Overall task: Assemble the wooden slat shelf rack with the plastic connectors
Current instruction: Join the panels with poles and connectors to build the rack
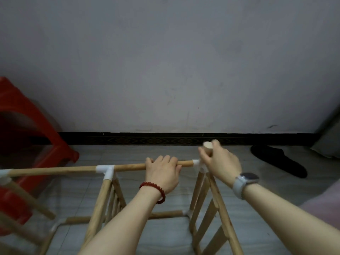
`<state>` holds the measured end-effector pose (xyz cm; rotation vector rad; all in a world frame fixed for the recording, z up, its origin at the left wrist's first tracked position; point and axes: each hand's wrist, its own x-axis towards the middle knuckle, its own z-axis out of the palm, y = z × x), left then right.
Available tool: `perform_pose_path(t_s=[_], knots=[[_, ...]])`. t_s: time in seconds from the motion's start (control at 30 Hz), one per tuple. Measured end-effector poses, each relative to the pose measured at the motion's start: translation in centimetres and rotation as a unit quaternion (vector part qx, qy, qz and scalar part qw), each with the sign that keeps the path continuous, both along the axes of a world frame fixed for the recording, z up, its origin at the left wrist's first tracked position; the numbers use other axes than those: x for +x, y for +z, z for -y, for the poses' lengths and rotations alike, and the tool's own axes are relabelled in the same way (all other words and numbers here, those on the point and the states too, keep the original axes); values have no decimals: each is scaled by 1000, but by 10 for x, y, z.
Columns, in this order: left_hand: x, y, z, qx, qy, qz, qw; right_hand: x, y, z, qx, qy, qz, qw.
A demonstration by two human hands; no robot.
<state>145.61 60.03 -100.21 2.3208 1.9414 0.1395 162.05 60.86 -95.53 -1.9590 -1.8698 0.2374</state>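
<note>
Rack (110, 190) stands on the tiled floor (165, 236), partly built. Left hand (162, 172) grips the top rail (55, 170), fingers curled over it, just left of the corner connector (196, 162). Right hand (219, 159) holds a short dowel (207, 146) upright above that connector. A T-connector (106, 170) sits further left. Red stool (27, 135) stands left; a black slipper (279, 161) lies right, near the wall (165, 61).

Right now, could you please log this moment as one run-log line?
left hand: grips top rail | right hand: holds short dowel upright at white corner connector | rack: partly assembled
</note>
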Motion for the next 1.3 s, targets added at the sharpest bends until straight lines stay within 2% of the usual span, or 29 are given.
perform_pose_path(t_s=[0.07, 0.13, 0.2, 0.27, 0.33, 0.4, 0.5, 0.63, 0.73, 0.77, 0.8, 0.87, 0.9, 0.97, 1.03, 1.07, 1.1, 1.17, 1.2, 1.27, 1.3], knots=[[-4, 2, -1, -46, -30, 35, 998, 2, -13, 5, -40, 8, 36, 999], [-18, 12, -1, -70, -43, 128, 988, -4, -6, 3, -26, 22, 49, 998], [-46, 23, 2, -17, -19, 189, 982, -19, 3, 2, -22, 40, 20, 999], [-89, 29, 9, 34, 28, 148, 988, -44, 9, 4, -49, 66, -26, 996], [-138, 28, 13, -22, 96, 73, 993, -71, 9, 8, -84, 96, -28, 992], [-184, 26, 21, -96, 164, 24, 982, -102, 11, 8, -107, 128, -39, 985], [-215, 23, 31, -76, 177, 5, 981, -146, 17, 9, -109, 192, -55, 974], [-217, 15, 44, -26, 166, -9, 986, -194, 49, 13, -13, 224, -59, 973], [-213, 4, 59, 25, 180, 7, 983, -208, 56, 14, 93, 175, -152, 968], [-214, 2, 64, 36, 184, 12, 982, -214, 47, 20, 92, 167, -109, 976], [-214, 0, 66, 40, 185, 13, 982, -218, 28, 27, 87, 179, -21, 980], [-213, -3, 70, 36, 183, 9, 982, -222, -3, 40, 31, 241, 139, 960], [-214, -3, 70, 33, 180, 8, 983, -223, -2, 41, 9, 258, 157, 953], [-215, -3, 70, 26, 176, 8, 984, -228, 16, 26, 31, 243, 125, 961], [-216, -4, 71, 24, 168, 7, 986, -227, 38, 14, 72, 182, -9, 981], [-216, -3, 71, 23, 163, 9, 986, -226, 42, 16, 84, 159, -48, 983], [-216, -3, 71, 19, 162, 16, 987, -226, 35, 24, 75, 155, -20, 985], [-216, -3, 72, 12, 161, 23, 987, -226, 5, 49, 15, 221, 97, 970], [-215, -4, 73, 12, 160, 22, 987, -225, -1, 54, -11, 248, 126, 960], [-217, -4, 72, 17, 163, 23, 986, -226, 10, 36, -1, 242, 122, 963], [-217, -4, 73, 15, 163, 25, 986, -226, 22, 27, 21, 213, 72, 974]])
